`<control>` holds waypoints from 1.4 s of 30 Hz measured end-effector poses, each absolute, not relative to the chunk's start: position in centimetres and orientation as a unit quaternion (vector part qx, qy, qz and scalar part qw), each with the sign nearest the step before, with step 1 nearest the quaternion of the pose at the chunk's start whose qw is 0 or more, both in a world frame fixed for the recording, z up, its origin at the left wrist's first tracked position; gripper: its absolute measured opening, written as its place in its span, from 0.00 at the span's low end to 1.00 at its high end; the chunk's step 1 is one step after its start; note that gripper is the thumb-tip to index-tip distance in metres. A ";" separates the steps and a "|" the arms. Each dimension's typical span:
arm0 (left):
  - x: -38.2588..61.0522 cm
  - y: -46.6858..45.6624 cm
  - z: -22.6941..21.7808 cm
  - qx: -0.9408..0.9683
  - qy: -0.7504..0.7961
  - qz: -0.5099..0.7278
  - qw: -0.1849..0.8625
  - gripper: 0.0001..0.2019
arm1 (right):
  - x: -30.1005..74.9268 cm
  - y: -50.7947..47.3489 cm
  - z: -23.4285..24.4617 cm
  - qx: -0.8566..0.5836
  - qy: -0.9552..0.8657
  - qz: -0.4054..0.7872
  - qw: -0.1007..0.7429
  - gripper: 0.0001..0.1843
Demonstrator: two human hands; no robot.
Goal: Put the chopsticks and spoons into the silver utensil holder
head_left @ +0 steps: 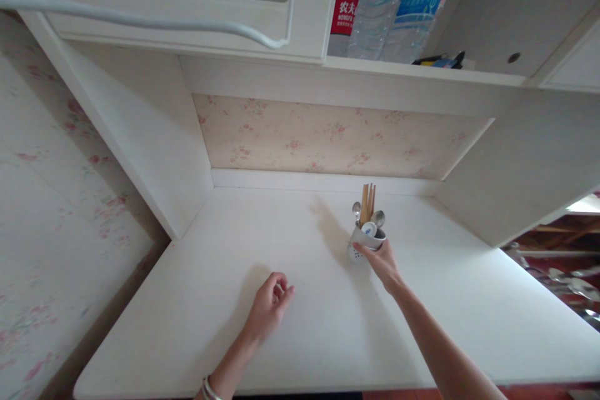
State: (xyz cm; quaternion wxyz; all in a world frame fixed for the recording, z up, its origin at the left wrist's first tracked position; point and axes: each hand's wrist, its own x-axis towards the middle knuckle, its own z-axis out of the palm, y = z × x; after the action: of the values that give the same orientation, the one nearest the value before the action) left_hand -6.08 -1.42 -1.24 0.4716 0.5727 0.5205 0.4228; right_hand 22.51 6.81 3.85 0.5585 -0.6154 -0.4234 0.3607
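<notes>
On the right part of the white tabletop (300, 331), my right hand (382, 262) grips a grey-white cutlery holder (359, 253) with small holes in its side. Wooden chopsticks (367, 203) stand upright in it. A metal spoon (378, 219) leans to the right, and a smaller metal spoon (357, 209) is on the left. A white ceramic spoon (369, 229) with a blue mark shows at the front. My left hand (269, 303) hovers near the middle with loosely curled fingers, thumb apart, holding nothing. The holder's base is partly hidden by my right hand.
Overhead, a shelf (422, 70) carries plastic water bottles (389, 6) and small dark items. A white cabinet door (187, 25) hangs at upper left, with a pale cable (140, 20) across it. White side panels (145, 131) bound the tabletop. Metal utensils (562, 278) lie at far right.
</notes>
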 end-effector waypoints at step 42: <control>-7.5 4.0 -1.0 -0.048 0.174 0.585 0.791 0.12 | 10.1 -2.3 6.1 -0.347 -0.173 0.890 0.239 0.31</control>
State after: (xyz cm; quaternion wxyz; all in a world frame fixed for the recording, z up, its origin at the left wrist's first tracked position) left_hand -7.52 4.04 -1.02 0.7909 -0.0484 0.1744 0.5845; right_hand 10.06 -2.33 6.11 0.2386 -0.3468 -0.1729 0.8904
